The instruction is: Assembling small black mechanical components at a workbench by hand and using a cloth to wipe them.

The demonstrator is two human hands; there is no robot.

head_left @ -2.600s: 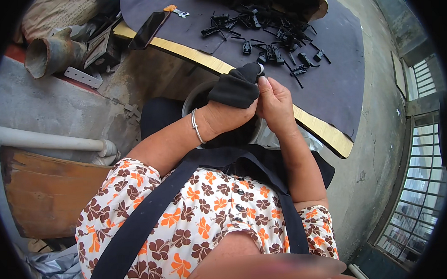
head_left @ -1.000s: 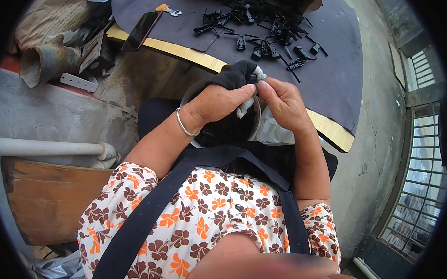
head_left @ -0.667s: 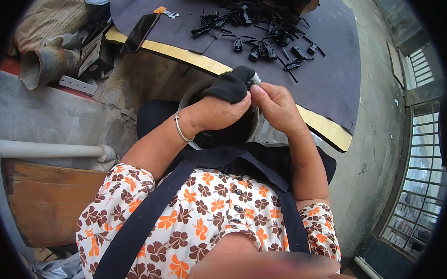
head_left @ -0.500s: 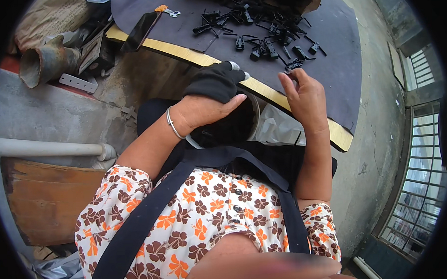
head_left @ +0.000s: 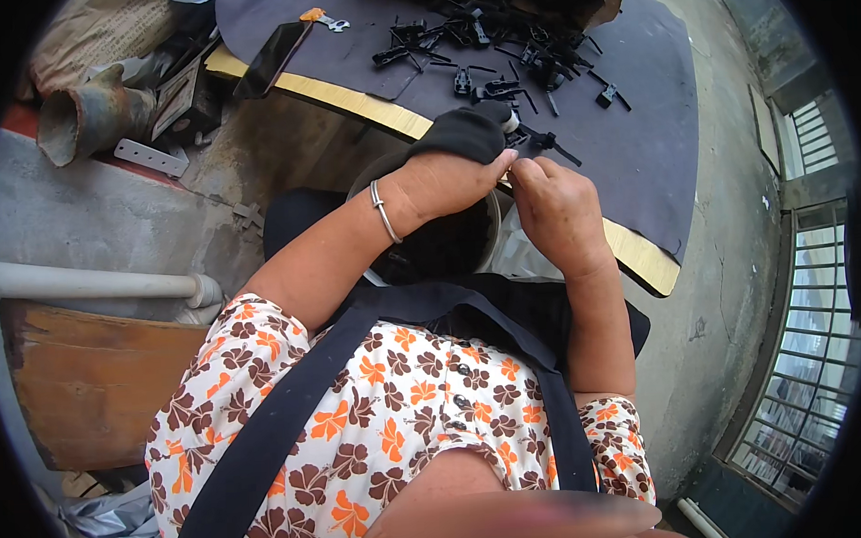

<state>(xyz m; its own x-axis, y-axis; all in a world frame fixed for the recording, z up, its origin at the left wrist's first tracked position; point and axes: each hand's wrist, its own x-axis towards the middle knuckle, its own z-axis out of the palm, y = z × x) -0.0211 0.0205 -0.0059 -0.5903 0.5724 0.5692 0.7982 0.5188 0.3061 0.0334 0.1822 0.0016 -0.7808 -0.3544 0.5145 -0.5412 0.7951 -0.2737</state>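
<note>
My left hand (head_left: 455,168), its fingers covered in black cloth with white fingertips, reaches over the table's near edge. Its fingers close on a black plastic part (head_left: 543,140) whose thin arm sticks out to the right. My bare right hand (head_left: 559,209) meets it there, thumb and fingers pinched together near the left thumb. What lies inside the right pinch is hidden. Just beyond the hands, a pile of similar black plastic parts (head_left: 542,61) with thin arms is spread on the dark table cover (head_left: 652,100).
Below my hands stands a round bucket (head_left: 494,231) with dark contents, beside white plastic sheeting (head_left: 517,252). A phone (head_left: 272,61) and a small metal wrench-like tool (head_left: 335,25) lie at the table's left. Further left are a rusty pipe piece (head_left: 88,115) and a white pipe (head_left: 90,283).
My left hand has moved right and away from me to meet the right hand. The right hand has come slightly left and nearer, and a black part now shows between them.
</note>
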